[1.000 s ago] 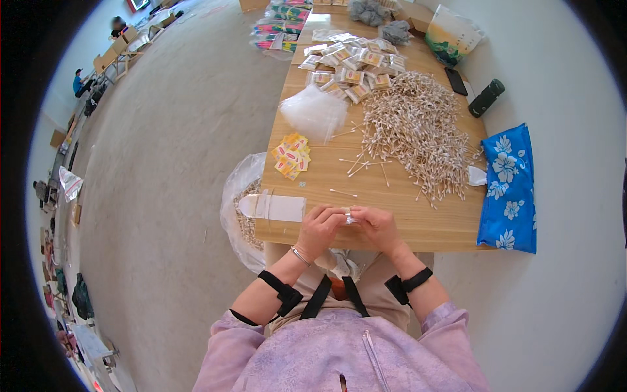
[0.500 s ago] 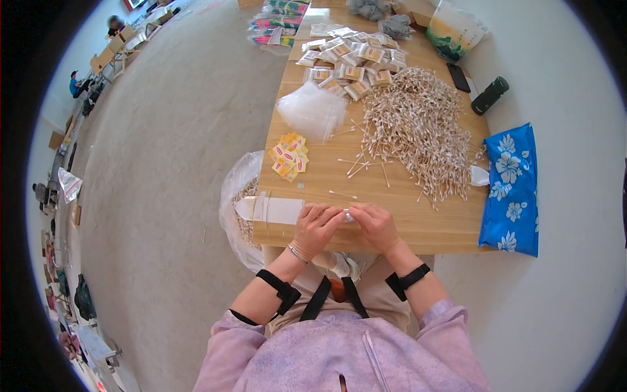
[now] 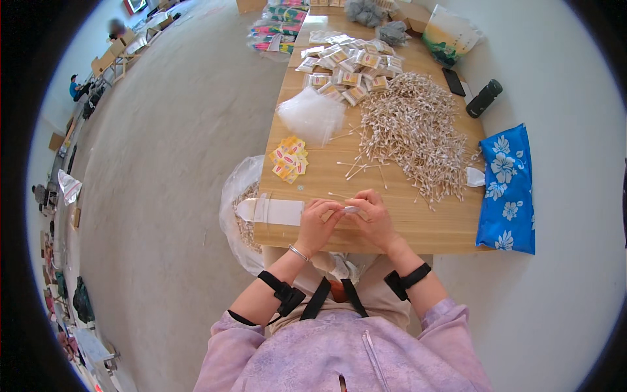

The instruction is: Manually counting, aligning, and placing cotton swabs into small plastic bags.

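Observation:
Close to the table's near edge, my left hand and my right hand meet with their fingertips pinched on a small white object. The fingers cover most of it, and its kind cannot be made out. Beside my left hand lies a flat white piece with a band around its left part. A loose cotton swab rests just beyond my fingertips. Farther off spreads a large heap of cotton swabs. Yellow-and-white printed cards form a small pile ahead and left of my hands.
Clear plastic bags and many filled packets lie farther up the wooden table. At right are a blue flowered tissue pack, a black bottle and a phone. A bag of swabs stands left of the table.
My hands have turned slightly and the fingers have shifted, so more of the small white object shows between them. The view has moved a little.

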`<move>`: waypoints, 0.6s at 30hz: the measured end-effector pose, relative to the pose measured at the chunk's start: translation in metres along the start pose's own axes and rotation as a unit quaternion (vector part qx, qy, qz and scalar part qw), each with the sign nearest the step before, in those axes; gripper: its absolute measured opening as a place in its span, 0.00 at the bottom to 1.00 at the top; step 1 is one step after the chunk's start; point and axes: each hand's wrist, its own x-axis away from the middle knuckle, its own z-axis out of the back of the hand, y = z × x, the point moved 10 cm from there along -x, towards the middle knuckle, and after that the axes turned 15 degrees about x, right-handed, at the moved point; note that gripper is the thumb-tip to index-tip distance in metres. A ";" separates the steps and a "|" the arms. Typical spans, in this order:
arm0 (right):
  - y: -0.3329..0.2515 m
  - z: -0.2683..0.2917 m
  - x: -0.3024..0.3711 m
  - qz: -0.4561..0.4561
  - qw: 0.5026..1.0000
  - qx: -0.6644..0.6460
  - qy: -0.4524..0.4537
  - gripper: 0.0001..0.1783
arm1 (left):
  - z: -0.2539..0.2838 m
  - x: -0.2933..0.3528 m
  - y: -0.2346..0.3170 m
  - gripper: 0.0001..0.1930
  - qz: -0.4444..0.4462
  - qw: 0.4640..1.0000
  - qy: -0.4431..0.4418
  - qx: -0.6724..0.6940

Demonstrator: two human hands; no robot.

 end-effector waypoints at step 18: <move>-0.011 -0.003 -0.001 -0.014 0.997 -0.033 -0.067 0.05 | 0.004 0.005 0.031 0.05 -0.013 0.999 -0.031 0.017</move>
